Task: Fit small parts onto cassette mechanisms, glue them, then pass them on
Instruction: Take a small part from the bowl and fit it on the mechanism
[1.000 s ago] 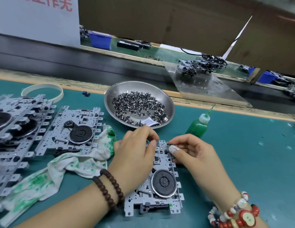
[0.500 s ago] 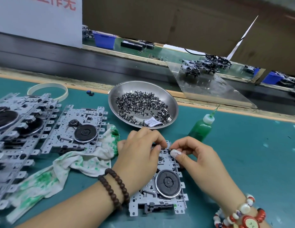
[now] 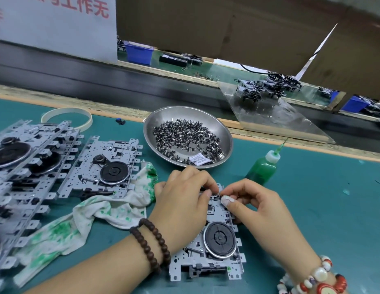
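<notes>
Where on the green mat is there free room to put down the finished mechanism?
Bare mat lies right of the right hand, past the glue bottle. The left is crowded: stacked mechanisms, a rag, and the bowl ahead.

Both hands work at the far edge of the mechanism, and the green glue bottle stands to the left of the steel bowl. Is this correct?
Not quite. In the head view the glue bottle stands right of the steel bowl, not left. Both the left hand and right hand do work at the mechanism's far edge.
</notes>
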Demonstrator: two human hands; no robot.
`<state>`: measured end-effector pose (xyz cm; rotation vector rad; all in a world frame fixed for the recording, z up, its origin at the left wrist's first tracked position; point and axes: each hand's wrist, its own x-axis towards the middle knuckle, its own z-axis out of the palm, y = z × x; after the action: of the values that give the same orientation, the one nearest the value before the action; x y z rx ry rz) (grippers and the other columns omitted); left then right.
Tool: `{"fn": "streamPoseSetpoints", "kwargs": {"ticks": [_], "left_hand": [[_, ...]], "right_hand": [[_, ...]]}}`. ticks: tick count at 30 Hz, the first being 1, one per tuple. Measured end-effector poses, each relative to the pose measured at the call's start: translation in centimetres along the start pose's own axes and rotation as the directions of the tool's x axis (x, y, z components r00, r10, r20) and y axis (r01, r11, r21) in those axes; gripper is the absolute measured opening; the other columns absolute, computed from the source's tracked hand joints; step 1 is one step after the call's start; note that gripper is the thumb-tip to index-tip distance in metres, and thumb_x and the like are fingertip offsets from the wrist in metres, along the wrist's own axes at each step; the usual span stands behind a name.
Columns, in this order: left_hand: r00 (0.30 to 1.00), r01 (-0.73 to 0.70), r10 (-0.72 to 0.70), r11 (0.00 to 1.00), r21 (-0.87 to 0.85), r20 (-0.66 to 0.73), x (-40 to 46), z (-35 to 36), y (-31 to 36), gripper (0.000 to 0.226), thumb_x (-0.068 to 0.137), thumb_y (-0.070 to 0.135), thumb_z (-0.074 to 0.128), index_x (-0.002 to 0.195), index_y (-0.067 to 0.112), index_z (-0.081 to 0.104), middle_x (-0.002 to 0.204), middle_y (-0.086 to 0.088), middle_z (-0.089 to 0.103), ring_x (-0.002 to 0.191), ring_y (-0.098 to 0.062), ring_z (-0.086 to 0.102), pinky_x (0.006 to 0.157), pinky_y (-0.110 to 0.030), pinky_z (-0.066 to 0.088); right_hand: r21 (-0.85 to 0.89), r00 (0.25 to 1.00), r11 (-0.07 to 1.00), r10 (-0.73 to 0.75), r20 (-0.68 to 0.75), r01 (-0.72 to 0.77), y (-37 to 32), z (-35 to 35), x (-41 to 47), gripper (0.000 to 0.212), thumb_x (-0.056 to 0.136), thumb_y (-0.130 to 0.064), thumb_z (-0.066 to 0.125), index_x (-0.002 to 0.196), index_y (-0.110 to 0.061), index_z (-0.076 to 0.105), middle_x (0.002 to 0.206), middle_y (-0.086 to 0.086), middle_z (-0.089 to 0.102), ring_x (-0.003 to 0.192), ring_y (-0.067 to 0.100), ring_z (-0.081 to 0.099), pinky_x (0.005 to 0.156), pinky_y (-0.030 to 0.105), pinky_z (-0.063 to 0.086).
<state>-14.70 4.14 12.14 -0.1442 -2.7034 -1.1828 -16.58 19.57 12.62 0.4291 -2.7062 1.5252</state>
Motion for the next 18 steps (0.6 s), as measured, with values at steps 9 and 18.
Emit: {"fn": "streamPoseSetpoints", "kwargs": {"ticks": [9,18], "left_hand": [[1.000,-0.013,0.013,1.000,0.005,0.013,-0.03,0.08,-0.17,0.011,0.091,0.037,0.045,0.081,0.040,0.044,0.096,0.022,0.043,0.096,0.004,0.032,0.084,-0.026,0.019],[1.000,0.006,-0.006,1.000,-0.015,0.004,0.16,0.25,-0.30,0.019,0.089,0.037,0.051,0.072,0.042,0.044,0.093,0.022,0.045,0.094,0.004,0.034,0.080,-0.025,0.020]], "right_hand": [[0.116,0.997,0.991,0.064,0.036,-0.068,0.27,0.48,0.24,0.016,0.078,-0.014,0.068,0.074,-0.030,0.067,0.063,-0.013,0.054,0.059,0.012,0.049,0.062,0.034,0.047],[0.233,0.991,0.964,0.112,0.075,-0.127,0.15,0.59,0.12,0.016,0.081,-0.007,0.064,0.073,-0.021,0.064,0.060,-0.016,0.048,0.057,0.013,0.045,0.056,0.023,0.041]]}}
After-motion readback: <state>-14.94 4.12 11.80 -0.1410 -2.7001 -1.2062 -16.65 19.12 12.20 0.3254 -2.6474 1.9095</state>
